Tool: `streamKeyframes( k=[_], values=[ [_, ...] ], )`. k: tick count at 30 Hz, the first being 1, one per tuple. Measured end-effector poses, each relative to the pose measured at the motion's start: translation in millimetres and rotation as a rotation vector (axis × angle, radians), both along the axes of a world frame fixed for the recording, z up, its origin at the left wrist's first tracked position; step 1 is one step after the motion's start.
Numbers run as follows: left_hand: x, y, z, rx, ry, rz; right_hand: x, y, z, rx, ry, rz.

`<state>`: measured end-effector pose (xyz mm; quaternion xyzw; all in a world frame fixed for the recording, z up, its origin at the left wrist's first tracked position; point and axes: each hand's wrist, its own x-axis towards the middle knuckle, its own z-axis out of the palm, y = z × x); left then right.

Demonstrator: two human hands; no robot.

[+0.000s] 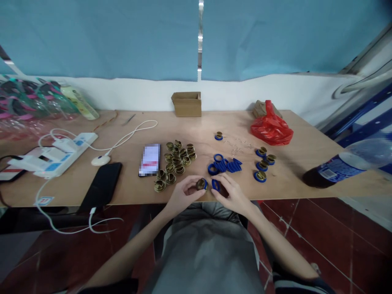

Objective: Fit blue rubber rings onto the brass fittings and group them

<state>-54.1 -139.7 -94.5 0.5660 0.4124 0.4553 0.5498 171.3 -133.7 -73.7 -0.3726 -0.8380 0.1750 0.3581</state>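
Note:
Over the table's front edge, my left hand grips a brass-coloured round fitting between thumb and fingers. Some blue shows at the fitting's right edge. Close by on the right, my right hand pinches a blue ring, a small gap away from the fitting. Several similar brass fittings lie in a loose group beyond my left hand. A pile of blue rings lies just past my right hand. Farther right, several brass fittings with blue rings around them stand together, and another is farther back.
A lit phone, a dark phone and a white power strip with cables occupy the left. A cardboard box stands at the wall. Clear strands, a red bag and a lying cola bottle are right.

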Motion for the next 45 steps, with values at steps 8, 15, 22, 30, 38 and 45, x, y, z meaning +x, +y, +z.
streamKeyframes(
  k=[8, 15, 22, 30, 38, 45],
  values=[
    [4.0, -1.9, -3.9, -0.008, -0.082, 0.014, -4.3, -0.2, -0.7, 0.041, -0.223, 0.009],
    [3.9, -2.3, -5.9, 0.003, -0.109, 0.029, -2.2, -2.5, 0.3, 0.117, -0.088, -0.004],
    [-4.0, -2.3, 7.9, 0.061, -0.107, -0.094, -18.9, -4.5, 2.0, 0.195, -0.103, 0.001],
    [-7.3, 1.0, 9.2, -0.002, -0.053, -0.124, -22.9, -9.3, -0.2, 0.190, 0.029, -0.020],
    [-3.1, -1.4, 5.5, -0.046, -0.042, -0.164, -18.5, -12.6, 11.5, 0.189, -0.010, -0.044],
    [-2.9, -0.8, 9.5, 0.005, 0.068, -0.185, 57.4, 24.9, 47.9, 0.286, -0.282, -0.448]
  ],
)
